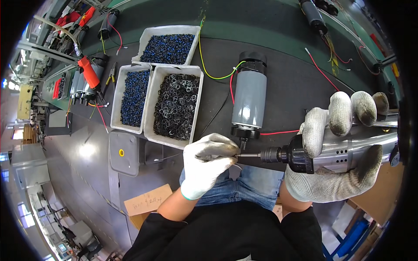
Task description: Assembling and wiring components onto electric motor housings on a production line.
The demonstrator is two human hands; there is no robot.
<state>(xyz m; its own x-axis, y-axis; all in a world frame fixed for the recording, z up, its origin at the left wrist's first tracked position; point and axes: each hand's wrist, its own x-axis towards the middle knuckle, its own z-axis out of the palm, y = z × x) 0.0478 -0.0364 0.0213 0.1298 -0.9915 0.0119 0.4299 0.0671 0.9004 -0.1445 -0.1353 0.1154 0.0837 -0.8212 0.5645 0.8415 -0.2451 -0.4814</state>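
My right hand (335,174), in a knitted glove, is wrapped around a silver and black electric screwdriver (337,154) lying sideways, its bit (250,155) pointing left. At the bit's tip, the fingertips of my gloved left hand (209,163) are pinched together; whatever small piece they hold is hidden. Just beyond the bit is a grey cylindrical motor (249,98) with black ends, lying on the dark mat. Its threaded shaft (244,143) points toward me, close to the left fingertips. Green-yellow, red and black wires run from the motor.
Left of the motor are a white bin of black rings (176,106) and two white bins of blue-and-black small parts (135,98) (167,48). Pliers (111,77) and a red hanging screwdriver (89,73) are farther left. More motors (312,16) lie at the far side.
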